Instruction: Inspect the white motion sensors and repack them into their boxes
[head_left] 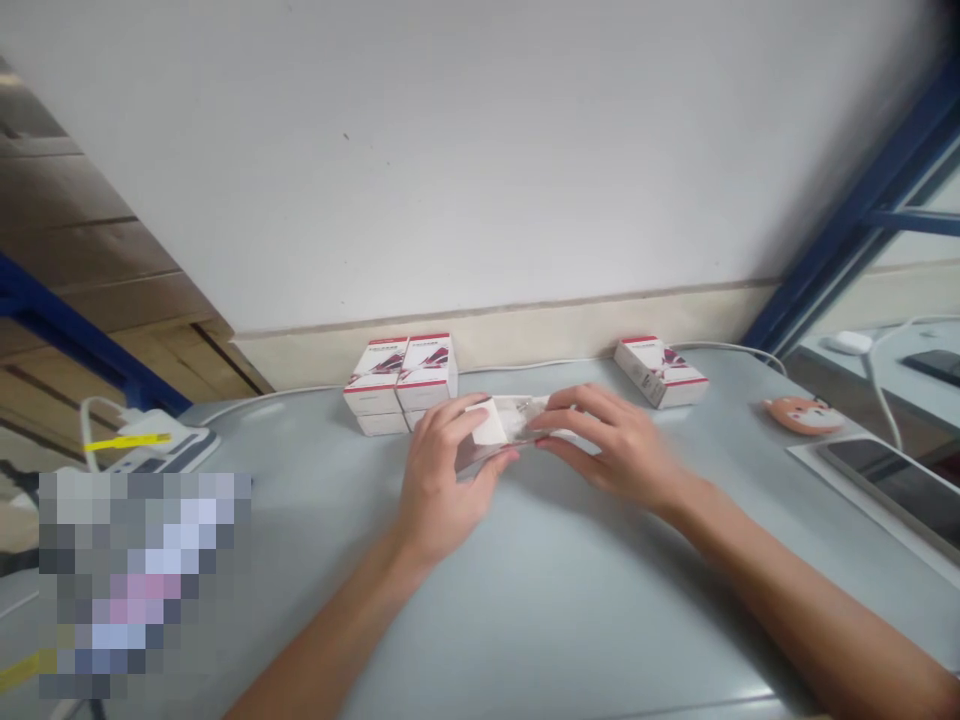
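My left hand (442, 470) and my right hand (611, 440) meet over the middle of the grey table (540, 600). Together they hold a small clear plastic packet (510, 430) with a white item inside it. The left fingers pinch the packet's left end, and the right fingers close on its right end. The packet is blurred by motion, so its contents are unclear. Just behind the hands stands a stack of small white and red boxes (401, 385).
Another white and red box (660, 370) lies at the back right, with a white cable along the wall. An orange round object (802, 415) and a tablet (892, 485) sit at the right. A white device (161, 445) rests at the left; a blue metal frame stands on the right.
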